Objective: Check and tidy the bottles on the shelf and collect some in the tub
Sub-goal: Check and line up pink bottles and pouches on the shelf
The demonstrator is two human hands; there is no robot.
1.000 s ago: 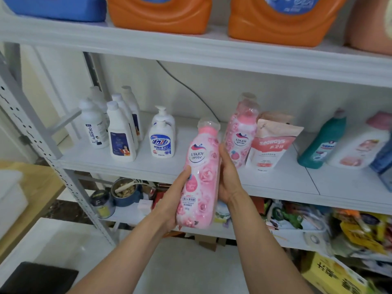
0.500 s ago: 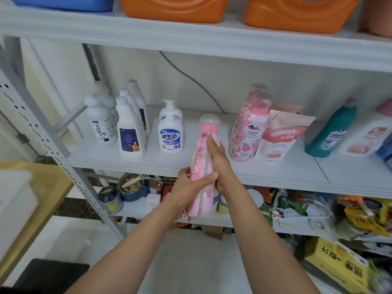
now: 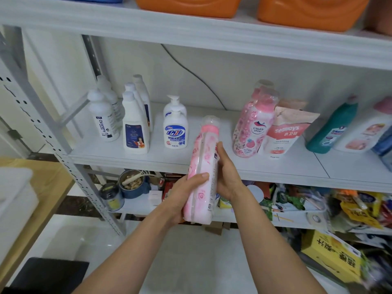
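I hold a pink rose-print bottle (image 3: 202,166) upright in front of the white middle shelf (image 3: 191,160), its narrow side seam turned toward me. My left hand (image 3: 183,196) grips its lower body, thumb across the front. My right hand (image 3: 228,175) grips the right side, fingers wrapped behind. On the shelf stand two more pink bottles (image 3: 252,124), a pink refill pouch (image 3: 286,130), two white pump bottles (image 3: 175,128) and several white bottles (image 3: 118,113) at the left. No tub is clearly in view.
A green bottle (image 3: 333,128) and a white bottle with a pink cap (image 3: 364,130) stand at the right. Orange jugs (image 3: 188,6) sit on the top shelf. The lower shelf holds a tin (image 3: 131,183), packets and clutter. A wooden table (image 3: 42,187) is at the left.
Both hands have turned the pink bottle from label-front to side-on. The camera has moved a little closer to the shelf.
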